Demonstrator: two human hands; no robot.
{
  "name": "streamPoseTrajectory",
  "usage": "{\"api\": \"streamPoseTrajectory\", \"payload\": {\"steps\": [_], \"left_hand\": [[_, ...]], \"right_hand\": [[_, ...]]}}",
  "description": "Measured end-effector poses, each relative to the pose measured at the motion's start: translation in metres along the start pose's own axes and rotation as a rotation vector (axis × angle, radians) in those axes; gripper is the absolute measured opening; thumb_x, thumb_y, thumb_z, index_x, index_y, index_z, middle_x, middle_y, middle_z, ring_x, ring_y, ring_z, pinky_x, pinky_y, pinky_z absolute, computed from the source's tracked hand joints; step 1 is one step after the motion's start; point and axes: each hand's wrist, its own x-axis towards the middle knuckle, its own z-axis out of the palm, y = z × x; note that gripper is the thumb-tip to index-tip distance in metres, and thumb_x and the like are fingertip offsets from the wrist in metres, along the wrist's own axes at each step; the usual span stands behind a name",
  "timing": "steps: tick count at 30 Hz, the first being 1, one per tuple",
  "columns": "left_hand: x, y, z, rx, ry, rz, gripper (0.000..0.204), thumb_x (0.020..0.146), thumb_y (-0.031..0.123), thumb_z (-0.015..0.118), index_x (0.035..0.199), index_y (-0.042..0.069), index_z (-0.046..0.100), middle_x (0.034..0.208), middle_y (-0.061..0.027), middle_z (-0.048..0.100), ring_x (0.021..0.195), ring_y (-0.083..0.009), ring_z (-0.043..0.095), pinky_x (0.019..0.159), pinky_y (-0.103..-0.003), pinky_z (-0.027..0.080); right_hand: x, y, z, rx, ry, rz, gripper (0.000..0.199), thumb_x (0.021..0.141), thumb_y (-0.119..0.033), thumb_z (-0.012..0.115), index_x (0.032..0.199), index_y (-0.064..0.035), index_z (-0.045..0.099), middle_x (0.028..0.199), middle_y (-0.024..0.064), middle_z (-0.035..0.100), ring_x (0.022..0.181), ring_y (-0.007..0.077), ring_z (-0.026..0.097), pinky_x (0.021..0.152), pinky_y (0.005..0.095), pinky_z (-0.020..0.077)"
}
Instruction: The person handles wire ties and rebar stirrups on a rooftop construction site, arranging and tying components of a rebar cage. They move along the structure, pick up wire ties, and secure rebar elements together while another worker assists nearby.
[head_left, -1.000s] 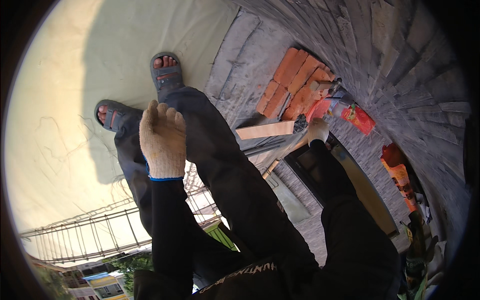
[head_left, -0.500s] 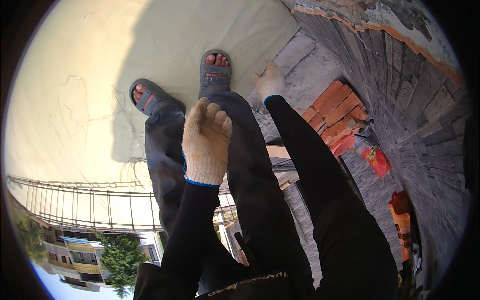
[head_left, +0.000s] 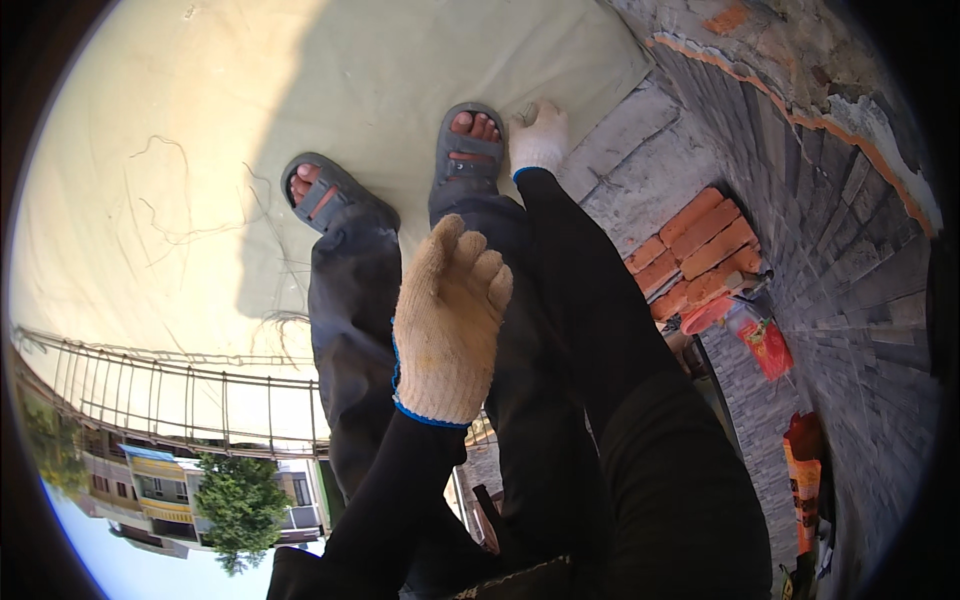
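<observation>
My left hand point(head_left: 455, 325), in a cream knitted glove with a blue cuff edge, hovers in front of my legs. Its fingers are loosely curled, the thumb stands off from them, and nothing shows in the grasp. Beside my right sandal point(head_left: 468, 150), my right hand point(head_left: 540, 138), in a matching glove, is down at the pale sheet point(head_left: 390, 60). Its thumb and fingers curl round a small greyish patch that I cannot make out. Thin dark wires or strands point(head_left: 180, 235) lie on the sheet to the left.
A bare concrete strip point(head_left: 640, 150) borders the sheet on the right, with stacked orange bricks point(head_left: 700, 240) near it. A red packet point(head_left: 767, 348) lies beyond the bricks, by the grey stone-clad wall point(head_left: 800, 190). Tied rebar point(head_left: 170, 395) crosses the lower left, with buildings and a tree point(head_left: 240, 505) beyond.
My right hand has come in from over the sheet's edge to beside my right foot. The whole view has shifted a little; my left hand stays raised and curled, slightly larger in view.
</observation>
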Motion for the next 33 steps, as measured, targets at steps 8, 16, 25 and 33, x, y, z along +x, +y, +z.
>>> {"api": "streamPoseTrajectory", "payload": {"steps": [8,16,25,33], "left_hand": [[-0.001,0.003,0.008,0.019,0.064,0.006,0.031,0.104,0.026,0.064,0.127,0.007,0.059,0.099,-0.0026,0.054,0.09,-0.0176,0.054,0.083,-0.032,0.047],[0.003,0.004,0.008,0.038,0.044,-0.011,0.033,0.102,0.027,0.067,0.127,0.006,0.059,0.098,-0.0025,0.054,0.089,-0.0174,0.054,0.083,-0.031,0.047],[0.007,0.005,0.007,0.015,0.006,-0.017,0.035,0.103,0.027,0.065,0.129,0.004,0.058,0.1,-0.0034,0.055,0.09,-0.0176,0.054,0.085,-0.032,0.048],[0.014,0.006,-0.005,0.033,0.012,0.16,0.034,0.106,0.03,0.061,0.13,0.006,0.057,0.103,-0.0029,0.057,0.091,-0.0167,0.056,0.084,-0.031,0.049]], "right_hand": [[-0.003,0.004,0.023,-0.039,0.107,0.177,0.041,0.084,-0.03,0.079,0.114,-0.0019,0.075,0.109,0.0228,0.073,0.103,0.0396,0.071,0.088,0.0472,0.057],[0.004,-0.004,0.025,0.016,0.022,0.199,0.033,0.089,-0.034,0.071,0.098,-0.0037,0.078,0.092,0.0211,0.075,0.084,0.04,0.074,0.075,0.0472,0.0586],[0.013,-0.024,0.027,-0.051,-0.033,0.444,0.031,0.082,-0.034,0.073,0.096,-0.0079,0.081,0.092,0.0161,0.079,0.086,0.0363,0.077,0.079,0.0456,0.0613],[-0.083,0.152,-0.128,-0.192,0.009,0.329,0.03,0.088,-0.032,0.07,0.1,-0.0051,0.076,0.103,0.0178,0.077,0.093,0.0366,0.075,0.083,0.0465,0.0583]]}}
